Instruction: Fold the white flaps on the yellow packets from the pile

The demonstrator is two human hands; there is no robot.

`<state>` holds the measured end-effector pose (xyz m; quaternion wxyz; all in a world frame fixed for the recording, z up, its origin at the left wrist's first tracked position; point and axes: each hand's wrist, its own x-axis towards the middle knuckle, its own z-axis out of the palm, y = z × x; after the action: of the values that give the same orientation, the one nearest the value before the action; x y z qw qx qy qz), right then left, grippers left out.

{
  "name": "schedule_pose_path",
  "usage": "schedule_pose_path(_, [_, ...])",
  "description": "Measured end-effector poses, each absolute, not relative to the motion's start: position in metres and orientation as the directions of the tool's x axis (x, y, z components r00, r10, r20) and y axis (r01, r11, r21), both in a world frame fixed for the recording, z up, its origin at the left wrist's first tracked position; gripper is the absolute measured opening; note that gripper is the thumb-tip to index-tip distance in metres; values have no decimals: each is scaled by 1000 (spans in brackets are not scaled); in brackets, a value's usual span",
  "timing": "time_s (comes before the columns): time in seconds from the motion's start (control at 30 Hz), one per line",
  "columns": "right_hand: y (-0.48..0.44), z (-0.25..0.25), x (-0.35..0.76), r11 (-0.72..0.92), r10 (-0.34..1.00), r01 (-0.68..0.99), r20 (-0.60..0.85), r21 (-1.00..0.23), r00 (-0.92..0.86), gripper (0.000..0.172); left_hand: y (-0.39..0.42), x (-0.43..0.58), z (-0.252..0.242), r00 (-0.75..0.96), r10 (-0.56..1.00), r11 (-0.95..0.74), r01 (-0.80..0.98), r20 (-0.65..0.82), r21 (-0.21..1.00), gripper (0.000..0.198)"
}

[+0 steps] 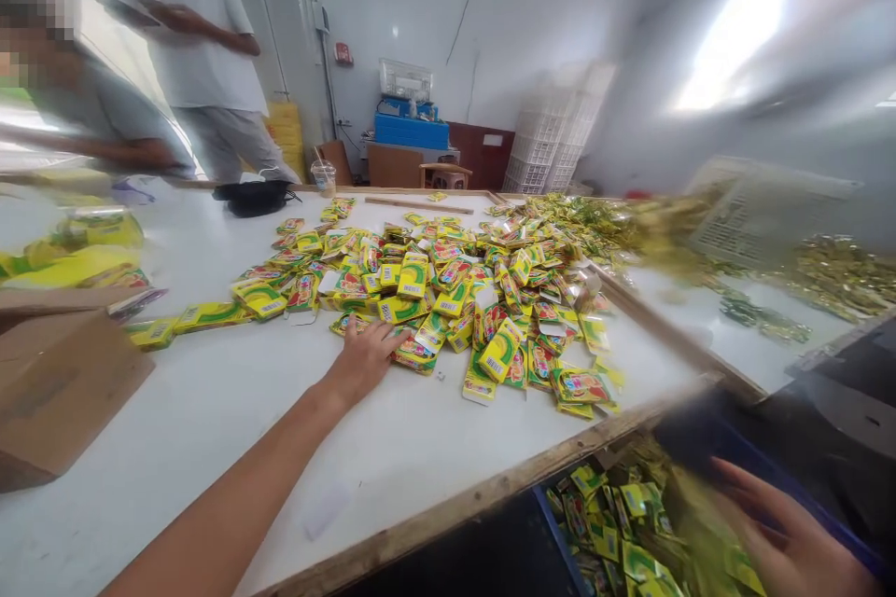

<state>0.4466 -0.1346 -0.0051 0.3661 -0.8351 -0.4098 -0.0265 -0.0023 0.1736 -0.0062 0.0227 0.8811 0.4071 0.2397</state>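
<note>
Wood-edged white table (413,457) carries a heap of yellow-green printed cartons (413,275); below, a blue bin (558,534) holds more. Gathering seems underway: the left hand (362,360), fingers loosely spread, touches the heap's near edge; next calls for curling them around a carton. Above the bin, the blurred right hand's (788,532) grip is unclear.

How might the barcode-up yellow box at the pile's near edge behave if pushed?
The yellow box would likely slide, not roll: its faces are flat. Resting on other boxes, it may shift them. Neighbours' thin open flaps suggest it could dent.
</note>
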Motion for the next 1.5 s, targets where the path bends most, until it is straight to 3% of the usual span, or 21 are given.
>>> schedule_pose_path(0.1, [-107, -6, 387, -249, 813, 572, 152, -782, 562, 40, 152, -9, 2, 667, 643, -758, 627, 377, 183, 53])
schedule_pose_path(0.2, [-52, -1, 297, -24, 923, 444, 151, -896, 354, 34, 101, -21, 16, 750, 512, -854, 498, 418, 152, 60])
schedule_pose_path(0.27, [-20, -2, 243, 61, 975, 311, 123, -949, 183, 42, 66, -26, 20, 772, 478, -878, 435, 420, 200, 61])
schedule_pose_path(0.33, [0, -8, 202, 47, 998, 89, 44, -995, -36, 50, 39, -29, 17, 699, 556, -831, 456, 450, 318, 56])
schedule_pose_path(0.4, [9, -15, 177, -27, 988, -92, -12, -995, -154, 47, 25, -29, 8, 433, 765, -644, 532, 477, 550, 46])
schedule_pose_path(0.47, [10, -20, 166, -37, 996, -151, -23, -988, -91, 44, 21, -27, -3, 109, 952, -305, 433, 286, 848, 37])
schedule_pose_path(0.5, [9, -21, 165, -9, 999, -131, -5, -991, -32, 42, 20, -25, -8, 47, 990, -138, 311, 130, 940, 36])
schedule_pose_path(0.57, [8, -18, 166, 59, 998, -52, 58, -997, 32, 35, 19, -21, -15, 106, 991, 65, 98, -76, 993, 32])
schedule_pose_path(0.7, [9, -16, 173, 140, 990, 67, 141, -988, -1, 17, 15, -14, -25, 203, 979, 24, 53, -34, 998, 24])
schedule_pose_path(0.8, [10, -23, 177, 55, 997, -13, 56, -998, -44, 16, 12, -14, -29, 201, 979, 24, 74, -38, 997, 28])
schedule_pose_path(0.9, [7, -25, 179, -8, 999, -176, -2, -984, -36, 27, 8, -14, -28, 196, 976, 114, -74, -98, 991, 41])
schedule_pose_path(1.03, [1, -16, 177, -17, 999, -266, -8, -964, -34, 26, 4, -9, -17, 261, 945, 259, -233, -197, 937, 37])
schedule_pose_path(1.13, [-3, -10, 172, -30, 999, -255, -22, -966, -34, 22, 4, -5, -10, 333, 898, 401, -345, -288, 849, 32])
schedule_pose_path(1.33, [-12, -7, 176, 174, 984, -38, 175, -984, -32, 12, 4, -10, 2, 417, 820, 552, -397, -392, 733, 27])
schedule_pose_path(1.5, [-9, -8, 182, 124, 990, -163, 133, -979, -49, 7, -1, -8, 8, 394, 814, 567, -380, -426, 731, 23])
